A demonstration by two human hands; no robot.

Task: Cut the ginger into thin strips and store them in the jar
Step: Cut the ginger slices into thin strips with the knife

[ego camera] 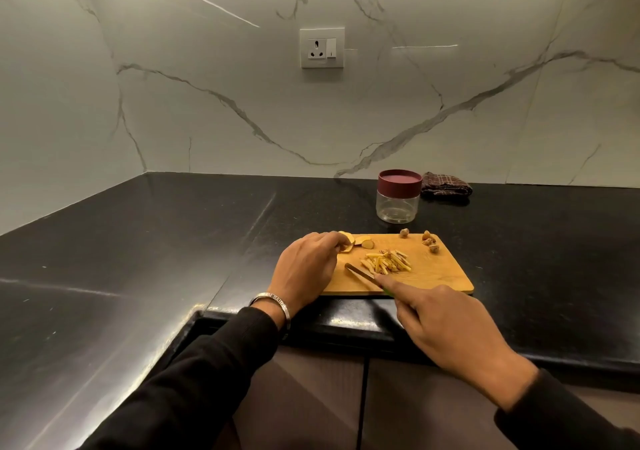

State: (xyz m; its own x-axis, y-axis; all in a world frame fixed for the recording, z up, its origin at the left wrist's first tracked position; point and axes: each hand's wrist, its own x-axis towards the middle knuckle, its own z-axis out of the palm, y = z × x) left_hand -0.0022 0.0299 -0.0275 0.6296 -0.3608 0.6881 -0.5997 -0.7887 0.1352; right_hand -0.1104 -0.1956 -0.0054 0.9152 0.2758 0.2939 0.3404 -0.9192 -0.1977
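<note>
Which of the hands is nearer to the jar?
Right, narrowly. The right hand holds the knife at the board's near edge, below the jar; the left hand pinches a ginger slice farther left.

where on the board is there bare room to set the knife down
Free: the right half of the cutting board, between the ginger strips and the right edge, below the peel bits. Crowded: the far left corner, where the left hand holds ginger slices.
</note>
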